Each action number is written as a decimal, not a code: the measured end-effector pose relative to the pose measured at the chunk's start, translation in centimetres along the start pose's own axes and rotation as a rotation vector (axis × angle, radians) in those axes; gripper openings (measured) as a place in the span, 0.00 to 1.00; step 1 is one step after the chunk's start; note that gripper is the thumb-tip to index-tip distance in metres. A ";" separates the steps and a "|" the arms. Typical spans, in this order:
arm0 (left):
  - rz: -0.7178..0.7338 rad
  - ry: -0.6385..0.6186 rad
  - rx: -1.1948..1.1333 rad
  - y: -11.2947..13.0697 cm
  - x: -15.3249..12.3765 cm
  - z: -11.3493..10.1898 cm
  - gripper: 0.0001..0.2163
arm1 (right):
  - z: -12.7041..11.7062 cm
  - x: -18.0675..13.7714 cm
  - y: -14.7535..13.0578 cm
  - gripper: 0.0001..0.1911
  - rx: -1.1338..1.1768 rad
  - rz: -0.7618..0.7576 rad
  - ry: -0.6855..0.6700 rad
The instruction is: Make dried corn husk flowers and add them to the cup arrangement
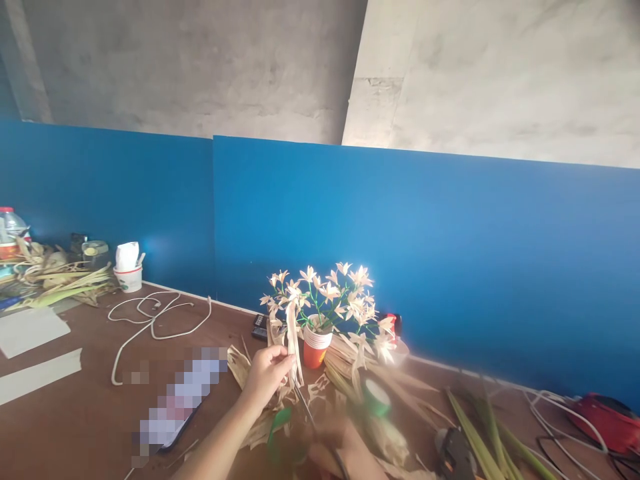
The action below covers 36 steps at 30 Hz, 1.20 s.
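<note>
My left hand (264,379) pinches a pale dried leaf strip (293,340) and holds it upright, close to a thin wire stem. My right hand (345,452) sits low at the bottom edge, blurred by motion, next to a roll of green tape (376,397); its fingers cannot be made out. Just behind stands an orange paper cup (315,347) filled with cream handmade flowers (330,297) on green stems. Loose dried husk pieces (360,380) lie around the cup.
A brown table (90,413) carries a white cable (150,320), white paper sheets (30,330), a phone (175,410), a glue gun (455,453), green leaf strips (490,433) and a red object (607,420). A white cup (129,277) and husks sit far left. A blue panel (450,267) backs the table.
</note>
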<state>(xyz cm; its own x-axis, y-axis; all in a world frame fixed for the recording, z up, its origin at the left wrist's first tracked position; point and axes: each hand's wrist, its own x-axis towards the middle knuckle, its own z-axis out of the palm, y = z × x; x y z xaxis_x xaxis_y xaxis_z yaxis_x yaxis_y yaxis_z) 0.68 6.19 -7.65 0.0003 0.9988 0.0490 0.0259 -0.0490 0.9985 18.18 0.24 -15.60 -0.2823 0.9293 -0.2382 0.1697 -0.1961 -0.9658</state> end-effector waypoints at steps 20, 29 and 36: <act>0.005 -0.005 0.058 0.1 -0.3 0.2 0.13 | 0.1 -0.2 -0.3 0.19 -0.062 0.012 -0.007; 0.003 0.016 -0.003 0.4 -0.5 0.4 0.12 | 0.0 -0.1 -0.5 0.17 -0.107 -0.010 -0.006; -0.023 0.045 -0.045 0.1 -0.5 0.5 0.12 | 0.0 0.0 -0.3 0.17 -0.105 -0.026 0.019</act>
<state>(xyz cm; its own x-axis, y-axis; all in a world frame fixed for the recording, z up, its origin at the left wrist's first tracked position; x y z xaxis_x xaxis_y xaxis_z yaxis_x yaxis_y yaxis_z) 1.15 5.73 -7.61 -0.0447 0.9987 0.0261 -0.0194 -0.0270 0.9994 18.08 0.32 -15.32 -0.2700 0.9396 -0.2106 0.2606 -0.1392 -0.9553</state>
